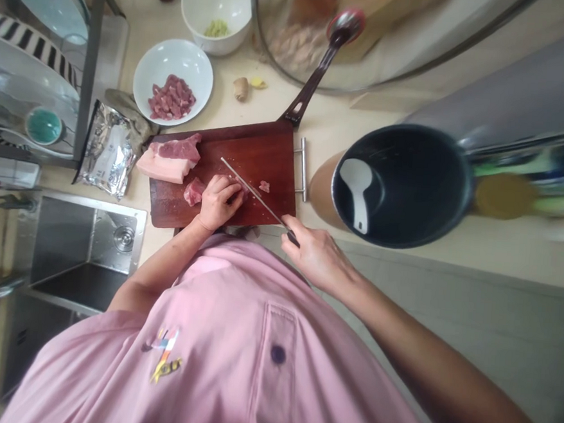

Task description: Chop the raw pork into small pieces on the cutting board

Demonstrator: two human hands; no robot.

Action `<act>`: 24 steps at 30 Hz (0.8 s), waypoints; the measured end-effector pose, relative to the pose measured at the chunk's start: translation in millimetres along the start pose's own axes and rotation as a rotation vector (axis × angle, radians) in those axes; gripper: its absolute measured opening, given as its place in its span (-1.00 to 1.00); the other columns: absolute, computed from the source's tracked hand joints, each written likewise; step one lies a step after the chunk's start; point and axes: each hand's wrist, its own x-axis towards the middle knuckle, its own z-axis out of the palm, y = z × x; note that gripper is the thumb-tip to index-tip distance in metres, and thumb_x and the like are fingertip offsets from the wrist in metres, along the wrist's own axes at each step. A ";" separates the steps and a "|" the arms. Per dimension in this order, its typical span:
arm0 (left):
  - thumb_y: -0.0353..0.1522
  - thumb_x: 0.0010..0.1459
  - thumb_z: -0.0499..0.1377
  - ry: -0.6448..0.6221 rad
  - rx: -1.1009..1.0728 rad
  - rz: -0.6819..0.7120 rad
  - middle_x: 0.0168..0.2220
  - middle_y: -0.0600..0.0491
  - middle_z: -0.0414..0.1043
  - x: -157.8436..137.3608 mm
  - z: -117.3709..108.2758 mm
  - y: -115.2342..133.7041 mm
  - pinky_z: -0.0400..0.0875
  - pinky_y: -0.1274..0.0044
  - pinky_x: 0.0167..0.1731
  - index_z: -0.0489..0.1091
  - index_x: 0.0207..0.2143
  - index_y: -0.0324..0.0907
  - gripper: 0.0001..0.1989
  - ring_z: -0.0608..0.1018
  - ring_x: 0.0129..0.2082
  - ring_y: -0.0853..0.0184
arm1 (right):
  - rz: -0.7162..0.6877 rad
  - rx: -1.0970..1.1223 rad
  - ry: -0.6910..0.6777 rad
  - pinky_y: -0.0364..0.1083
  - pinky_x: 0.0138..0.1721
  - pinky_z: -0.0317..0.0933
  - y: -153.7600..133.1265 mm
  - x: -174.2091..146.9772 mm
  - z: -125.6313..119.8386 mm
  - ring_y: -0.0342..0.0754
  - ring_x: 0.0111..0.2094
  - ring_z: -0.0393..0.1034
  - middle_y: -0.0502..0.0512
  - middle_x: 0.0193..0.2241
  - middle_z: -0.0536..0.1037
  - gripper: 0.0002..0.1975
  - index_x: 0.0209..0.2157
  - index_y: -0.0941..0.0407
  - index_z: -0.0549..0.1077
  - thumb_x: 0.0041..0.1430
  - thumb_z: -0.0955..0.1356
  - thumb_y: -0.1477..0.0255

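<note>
My right hand (318,253) is closed around the dark handle of a knife (258,197), whose thin blade slants up and left over a reddish-brown cutting board (238,144). Just left of the blade, my left hand (219,201) presses down with curled fingers on a piece of raw meat (195,192), which it partly covers. A small cut slice (264,186) lies to the right of the blade. On the board's left end rests a thick slab of pork (170,158) with pale fat along it.
Behind the board stand a white bowl of meat pieces (149,73) and a deeper bowl (193,5) with something chopped, near ginger (241,89). A dark pot (408,201) holding a white scoop (358,184) is at right. A sink (140,227) and foil pouch (110,151) are at left.
</note>
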 end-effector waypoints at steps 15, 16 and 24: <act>-0.33 0.19 0.15 -0.035 -0.011 -0.058 -0.27 0.03 0.45 1.3 2.6 -1.6 0.39 0.45 -0.17 0.45 -0.32 -0.17 -0.89 0.45 -0.25 0.33 | 0.029 0.048 -0.093 -0.14 -0.45 0.05 -10.3 17.4 -2.5 -0.03 -0.49 0.37 0.08 -0.49 0.52 -0.67 -0.04 0.10 0.37 0.19 0.18 0.40; -0.33 0.18 0.16 -0.030 -0.004 -0.061 -0.29 0.03 0.45 1.2 3.2 -1.6 0.39 0.46 -0.19 0.44 -0.33 -0.17 -0.89 0.45 -0.26 0.34 | 0.032 0.063 -0.094 -0.15 -0.45 0.07 -9.2 16.0 -2.6 -0.04 -0.49 0.37 0.07 -0.50 0.52 -0.67 -0.04 0.10 0.37 0.19 0.19 0.40; -0.36 0.18 0.15 -0.057 -0.010 -0.060 -0.31 0.03 0.43 1.7 3.1 -2.0 0.38 0.46 -0.18 0.43 -0.33 -0.17 -0.91 0.44 -0.25 0.33 | 0.017 0.038 -0.052 -0.13 -0.42 0.08 -14.4 33.5 6.8 0.00 -0.44 0.42 0.12 -0.45 0.55 -0.68 -0.04 0.11 0.37 0.20 0.18 0.41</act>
